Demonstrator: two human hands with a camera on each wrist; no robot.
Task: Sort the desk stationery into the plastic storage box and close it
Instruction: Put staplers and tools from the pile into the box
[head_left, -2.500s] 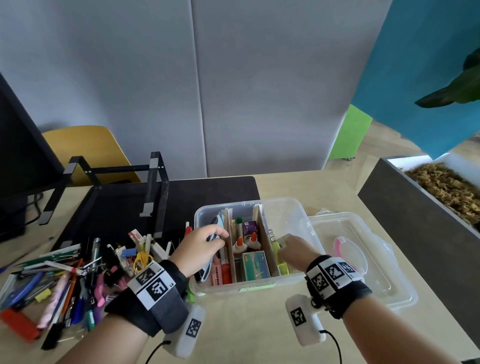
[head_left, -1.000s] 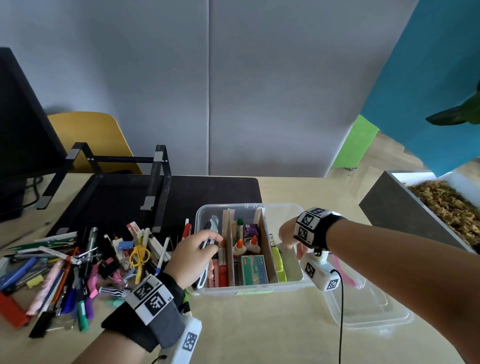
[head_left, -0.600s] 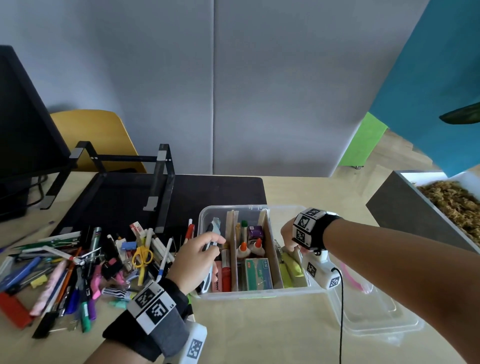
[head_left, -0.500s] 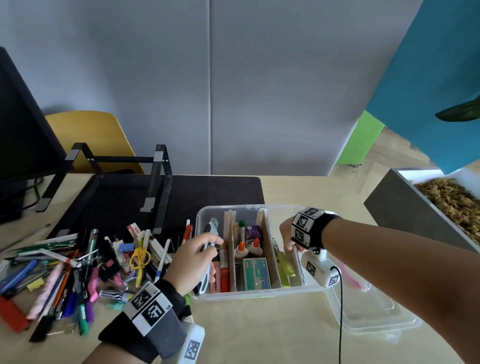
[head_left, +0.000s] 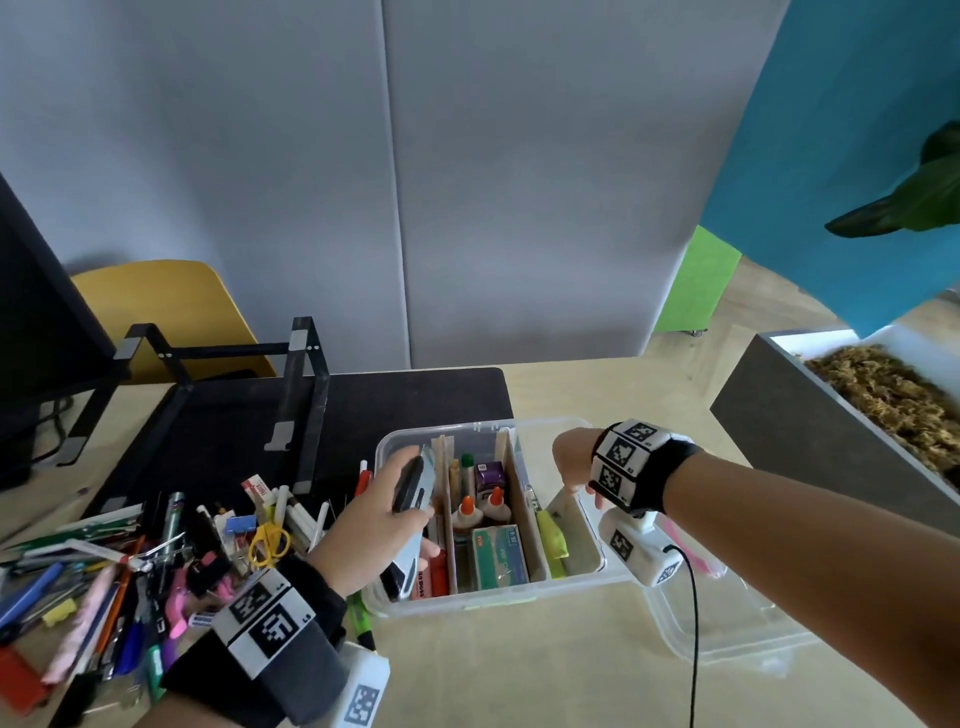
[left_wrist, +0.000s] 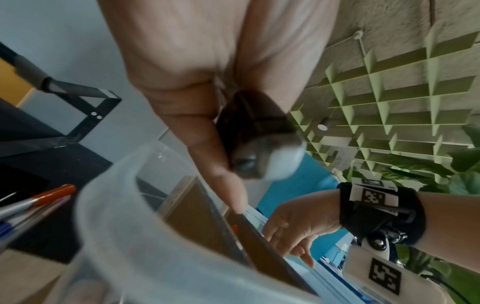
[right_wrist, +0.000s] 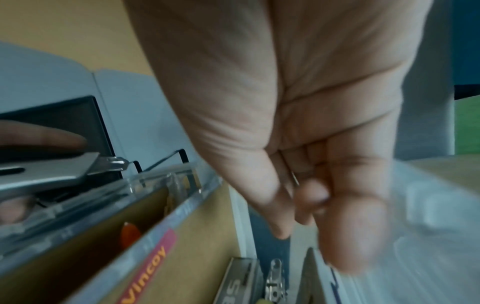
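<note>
Over the clear plastic storage box (head_left: 582, 574) holding two orange-capped glue bottles (head_left: 480, 512), one grey utility knife (head_left: 413, 499) is gripped by left hand (head_left: 371, 530); right hand (head_left: 571, 457) fingers hang curled, nothing visibly held.

The head view looks forward and down from above the table (head_left: 519, 675), taking in the whole plastic storage box (head_left: 597, 564) and both wrists at middle range. The left wrist view sits low and very near the box's rim (left_wrist: 109, 205), facing up past the left hand (left_wrist: 207, 115) toward the ceiling. The right wrist view looks along the right hand (right_wrist: 298, 133) into the box's compartments; all three views share the box.
</note>
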